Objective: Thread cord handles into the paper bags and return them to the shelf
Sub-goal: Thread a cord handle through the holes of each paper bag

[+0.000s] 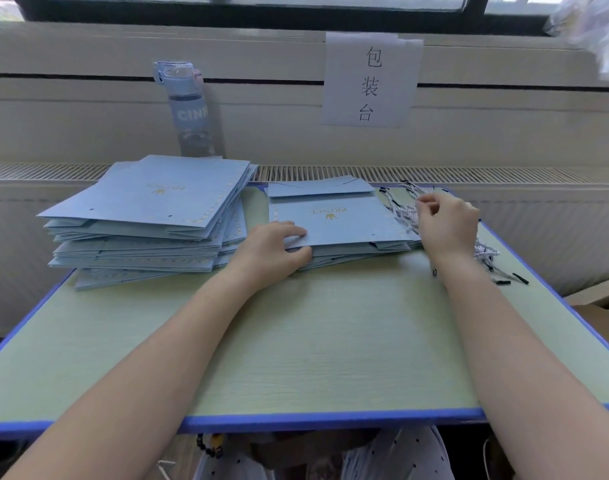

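The left hand (275,247) grips a near corner of the top flat pale-blue paper bag (344,220), far-centre on the green blue-edged tabletop (296,341). The right hand (448,223), fingers curled, pinches the white-and-black cord handles (403,209) at the right edge. A taller stack of blue bags (150,209) fills the far-left corner, with a clear blue water bottle (192,109) behind it.

On the table (296,341): tall bag stack (150,202) left, low bag stack (330,216) centre, cord pile (405,211) just right of it; bottle (192,112) behind the tall stack, sign (370,79) behind the low one.
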A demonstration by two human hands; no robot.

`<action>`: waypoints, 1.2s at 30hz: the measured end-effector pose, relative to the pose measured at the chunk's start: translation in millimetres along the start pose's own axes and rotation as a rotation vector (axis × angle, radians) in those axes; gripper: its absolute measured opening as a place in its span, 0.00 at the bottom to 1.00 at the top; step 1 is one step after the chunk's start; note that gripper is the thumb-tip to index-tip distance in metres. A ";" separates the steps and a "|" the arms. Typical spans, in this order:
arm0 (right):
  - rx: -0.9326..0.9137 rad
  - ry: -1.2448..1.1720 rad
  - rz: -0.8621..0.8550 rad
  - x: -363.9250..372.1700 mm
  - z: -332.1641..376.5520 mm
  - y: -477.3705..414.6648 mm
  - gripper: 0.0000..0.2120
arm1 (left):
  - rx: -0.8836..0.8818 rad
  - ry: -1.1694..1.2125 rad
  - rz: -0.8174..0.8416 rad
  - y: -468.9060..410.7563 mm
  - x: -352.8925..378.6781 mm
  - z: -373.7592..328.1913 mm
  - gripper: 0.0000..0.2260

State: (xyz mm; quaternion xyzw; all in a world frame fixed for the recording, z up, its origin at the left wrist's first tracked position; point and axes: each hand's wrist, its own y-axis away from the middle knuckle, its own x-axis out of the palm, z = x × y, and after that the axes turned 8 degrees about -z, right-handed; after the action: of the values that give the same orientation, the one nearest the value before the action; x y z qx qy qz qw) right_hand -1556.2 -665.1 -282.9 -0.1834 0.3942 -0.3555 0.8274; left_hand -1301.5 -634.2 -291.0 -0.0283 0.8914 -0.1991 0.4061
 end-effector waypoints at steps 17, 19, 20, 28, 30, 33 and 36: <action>0.189 -0.739 0.621 1.9 47.3 30.8 0.09 | 0.039 -0.042 0.069 -5.4 -8.5 7.8 0.12; 0.060 -0.605 0.558 4.2 49.0 35.5 0.09 | 0.069 -0.075 0.092 -5.3 -7.8 6.8 0.12; -0.007 -0.565 0.545 5.6 50.2 38.4 0.10 | 0.083 -0.085 0.098 -5.3 -7.1 6.1 0.12; -0.214 -0.502 0.612 14.8 53.6 52.4 0.13 | 0.118 -0.121 0.089 -6.6 -2.6 7.5 0.13; -0.201 -0.507 0.634 12.7 53.6 51.6 0.15 | 0.124 -0.122 0.085 -6.7 -2.0 8.3 0.13; -0.213 -0.491 0.658 13.0 53.0 50.9 0.18 | 0.124 -0.118 0.080 -6.5 -1.8 8.3 0.13; -0.237 -0.488 0.651 15.8 52.7 51.5 0.16 | 0.129 -0.124 0.082 -6.4 -2.4 8.1 0.13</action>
State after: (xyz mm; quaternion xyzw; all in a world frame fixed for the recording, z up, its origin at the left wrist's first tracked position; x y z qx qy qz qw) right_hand -1485.2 -640.5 -288.4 -0.2223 0.2622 0.0259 0.9387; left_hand -1294.7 -642.3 -291.6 0.0220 0.8503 -0.2374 0.4692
